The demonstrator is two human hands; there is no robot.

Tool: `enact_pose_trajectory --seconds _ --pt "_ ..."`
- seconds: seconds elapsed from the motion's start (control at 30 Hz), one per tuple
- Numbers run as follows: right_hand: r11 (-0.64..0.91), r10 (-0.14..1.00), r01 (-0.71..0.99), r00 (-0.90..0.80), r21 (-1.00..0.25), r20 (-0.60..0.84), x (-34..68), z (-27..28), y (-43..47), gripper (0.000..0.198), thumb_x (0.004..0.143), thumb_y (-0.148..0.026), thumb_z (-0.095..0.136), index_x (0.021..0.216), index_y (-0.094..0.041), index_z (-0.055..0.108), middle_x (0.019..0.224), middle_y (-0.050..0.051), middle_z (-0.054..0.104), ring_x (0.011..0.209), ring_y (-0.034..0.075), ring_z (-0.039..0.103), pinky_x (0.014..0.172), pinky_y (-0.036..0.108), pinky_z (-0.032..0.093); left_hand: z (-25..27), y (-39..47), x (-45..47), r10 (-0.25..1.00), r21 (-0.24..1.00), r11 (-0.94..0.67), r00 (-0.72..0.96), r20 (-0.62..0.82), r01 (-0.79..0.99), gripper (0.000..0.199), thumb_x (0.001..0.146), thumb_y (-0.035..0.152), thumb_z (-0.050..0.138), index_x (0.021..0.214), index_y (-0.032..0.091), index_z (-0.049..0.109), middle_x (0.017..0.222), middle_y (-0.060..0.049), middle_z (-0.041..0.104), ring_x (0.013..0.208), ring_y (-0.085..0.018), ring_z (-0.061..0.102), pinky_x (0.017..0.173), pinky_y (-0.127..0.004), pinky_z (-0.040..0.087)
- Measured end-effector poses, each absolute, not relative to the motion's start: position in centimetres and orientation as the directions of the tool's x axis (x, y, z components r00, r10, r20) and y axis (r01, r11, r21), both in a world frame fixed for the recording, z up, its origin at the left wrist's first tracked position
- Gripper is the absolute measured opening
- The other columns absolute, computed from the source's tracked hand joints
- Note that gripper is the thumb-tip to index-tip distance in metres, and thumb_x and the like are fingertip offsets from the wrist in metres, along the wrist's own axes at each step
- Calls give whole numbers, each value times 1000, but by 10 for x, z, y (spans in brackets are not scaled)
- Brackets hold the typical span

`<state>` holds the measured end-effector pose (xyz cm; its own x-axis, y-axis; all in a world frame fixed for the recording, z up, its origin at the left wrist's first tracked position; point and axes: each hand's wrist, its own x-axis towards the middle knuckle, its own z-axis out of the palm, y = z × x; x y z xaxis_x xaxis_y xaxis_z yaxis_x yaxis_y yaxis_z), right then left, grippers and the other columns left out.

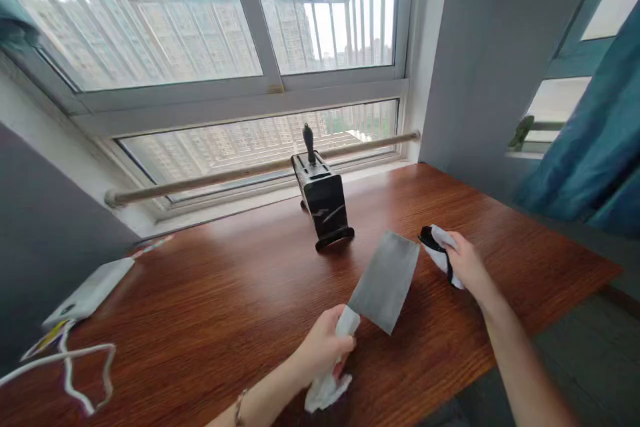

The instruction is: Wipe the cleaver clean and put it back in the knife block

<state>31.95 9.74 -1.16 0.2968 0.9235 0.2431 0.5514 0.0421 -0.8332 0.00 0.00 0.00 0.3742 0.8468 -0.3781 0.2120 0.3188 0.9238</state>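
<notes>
My left hand (324, 347) grips the handle of a cleaver (386, 280) through a white tissue (326, 388). The wide grey blade points up and to the right over the wooden table (210, 307). My right hand (465, 263) is just right of the blade tip and holds a crumpled white cloth with a black band (436, 243). A black knife block (324, 199) stands behind the blade, near the window, with one black knife handle (309, 141) sticking up from it.
A white power bank or adapter (93, 292) with a looping white cable (75, 360) lies at the table's left. A wooden rail (225, 175) runs along the window. Blue curtain (590, 147) hangs at the right past the table edge.
</notes>
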Motion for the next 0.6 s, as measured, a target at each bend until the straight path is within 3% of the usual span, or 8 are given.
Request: enact_pose_trajectory --seconds 0.13,0.23,0.3,0.4,0.5,0.6 --pt "174 803 615 363 -769 472 299 10 63 32 84 -26 48 113 -23 62 108 5 62 101 21 58 94 36 44 -2 -1 3 838 918 330 378 -393 222 27 54 16 45 81 19 44 41 13 36 27 -8 34 24 -18 26" --pt "366 847 677 43 -639 530 253 17 37 42 85 -12 37 120 -18 60 120 8 58 114 18 52 104 34 39 -4 -3 4 843 924 308 386 -375 225 27 55 15 46 81 19 45 42 12 37 27 -7 34 25 -18 27" --pt "379 917 712 -204 -592 342 218 17 22 55 78 0 29 123 -13 59 137 10 48 131 20 40 114 37 30 -7 -3 5 854 931 287 381 -355 226 24 55 14 46 79 19 45 45 12 40 28 -7 34 25 -18 27" --pt "361 920 752 -384 -552 78 181 14 4 64 77 4 22 132 -10 51 151 9 29 142 21 23 116 40 25 -10 -2 7 872 935 267 355 -337 232 22 55 13 45 76 18 45 45 10 44 29 -6 36 26 -18 29" --pt "428 862 676 -506 -600 45 173 15 1 61 78 1 27 133 -13 51 150 5 30 142 18 23 118 35 22 -10 -1 8 877 933 271 339 -340 236 21 54 13 44 74 17 46 41 9 45 28 -8 37 26 -19 30" --pt "417 876 667 -476 -617 77 181 18 12 59 80 -1 27 131 -14 53 149 3 34 140 15 26 118 32 22 -8 -1 9 877 936 271 344 -337 226 21 55 14 45 76 17 45 43 10 44 28 -7 35 26 -18 29"
